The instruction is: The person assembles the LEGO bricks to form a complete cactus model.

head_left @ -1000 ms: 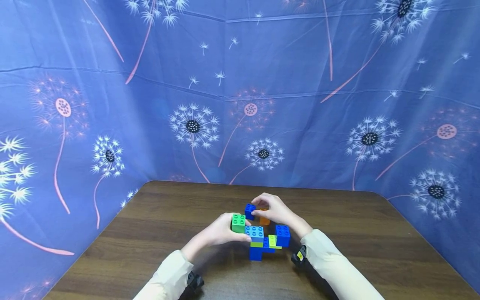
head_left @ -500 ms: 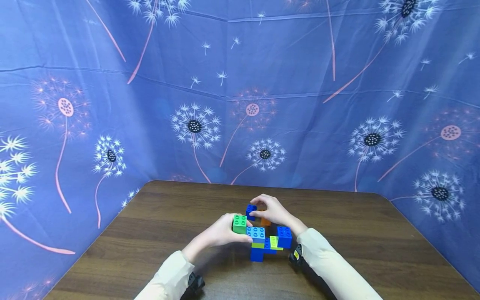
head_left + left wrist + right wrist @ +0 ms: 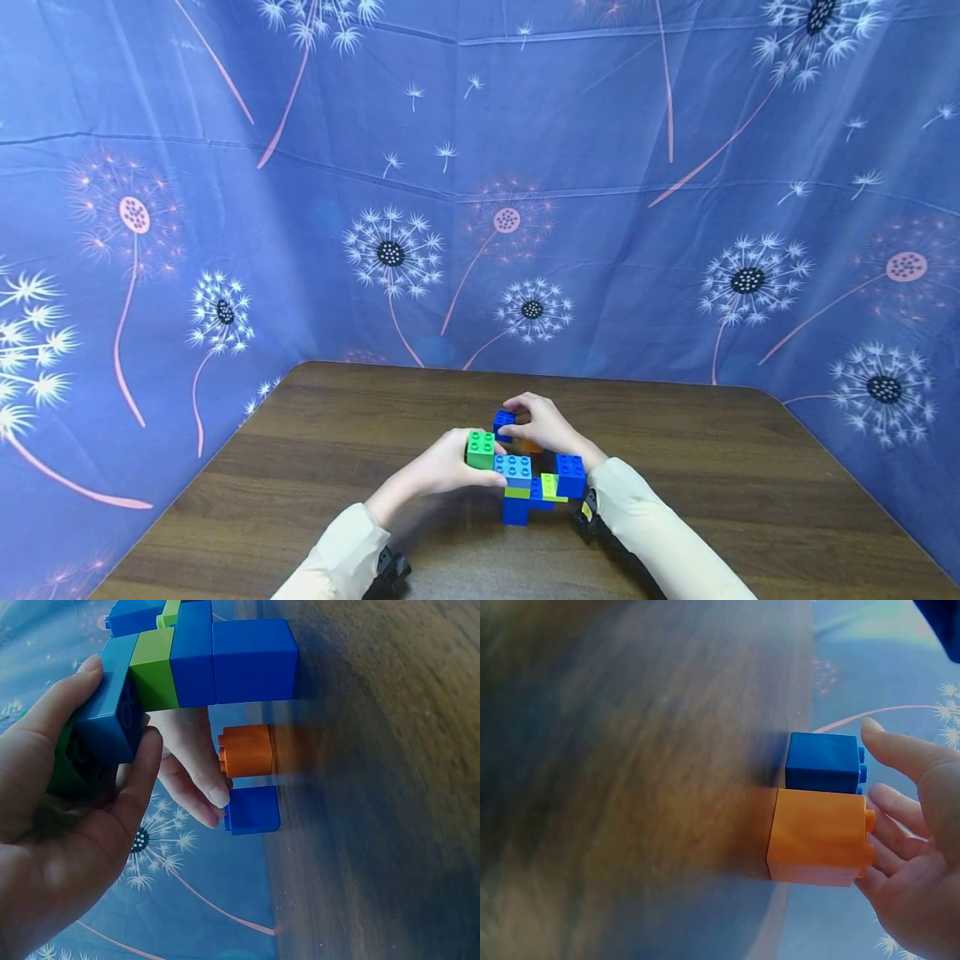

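My left hand (image 3: 446, 462) grips a built cluster of toy building bricks. Its thumb lies along the light blue brick (image 3: 513, 471), beside the green brick (image 3: 481, 449); the fingers are partly hidden behind. Below and to the right in this cluster are lime pieces (image 3: 550, 486) and dark blue bricks (image 3: 571, 476). Beyond it, my right hand (image 3: 547, 423) hovers over a loose dark blue brick (image 3: 823, 763) and an orange brick (image 3: 817, 836) standing side by side on the table. Its thumb and fingers are spread near the blue brick's studs, without a visible pinch.
The brown wooden table (image 3: 360, 400) extends around the hands. A blue cloth (image 3: 450, 125) with dandelion prints hangs behind and at the sides. Black wrist cameras (image 3: 587, 515) are strapped under the sleeves.
The right hand has lowered slightly toward the loose bricks and covers more of the orange one. The left hand keeps its grip on the cluster. The whole head view has shifted slightly.
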Demonstrator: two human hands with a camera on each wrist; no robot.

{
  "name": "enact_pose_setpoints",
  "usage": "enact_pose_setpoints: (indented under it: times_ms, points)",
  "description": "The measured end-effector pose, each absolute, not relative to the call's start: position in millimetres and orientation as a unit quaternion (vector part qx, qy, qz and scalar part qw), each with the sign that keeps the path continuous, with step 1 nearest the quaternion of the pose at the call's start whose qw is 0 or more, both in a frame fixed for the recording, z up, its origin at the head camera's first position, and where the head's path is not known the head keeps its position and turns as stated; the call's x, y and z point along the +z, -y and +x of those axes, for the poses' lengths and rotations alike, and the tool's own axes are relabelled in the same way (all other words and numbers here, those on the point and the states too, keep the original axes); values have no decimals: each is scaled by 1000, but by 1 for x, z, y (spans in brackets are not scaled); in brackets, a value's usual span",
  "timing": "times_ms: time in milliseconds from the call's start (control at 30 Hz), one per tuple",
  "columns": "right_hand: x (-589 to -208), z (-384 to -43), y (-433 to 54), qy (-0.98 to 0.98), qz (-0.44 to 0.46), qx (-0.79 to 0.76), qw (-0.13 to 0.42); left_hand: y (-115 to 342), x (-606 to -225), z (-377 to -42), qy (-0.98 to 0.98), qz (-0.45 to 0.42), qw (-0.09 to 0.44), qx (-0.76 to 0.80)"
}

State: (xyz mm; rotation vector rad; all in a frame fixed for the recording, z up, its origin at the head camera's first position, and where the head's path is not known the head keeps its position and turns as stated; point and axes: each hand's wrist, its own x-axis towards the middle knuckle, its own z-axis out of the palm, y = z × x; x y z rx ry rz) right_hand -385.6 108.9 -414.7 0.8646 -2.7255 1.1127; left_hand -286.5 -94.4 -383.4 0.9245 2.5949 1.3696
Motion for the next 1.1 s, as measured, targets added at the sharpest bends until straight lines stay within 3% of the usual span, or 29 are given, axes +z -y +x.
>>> enact_pose_setpoints:
  times_ms: [367, 1100]
  points:
    - [-422, -392, -110, 895, 286, 340, 34, 94, -384, -287, -842, 305, 32, 444]
    - [-408, -383, -120, 882, 321, 333, 86, 95, -386, -289, -844, 314, 23, 433]
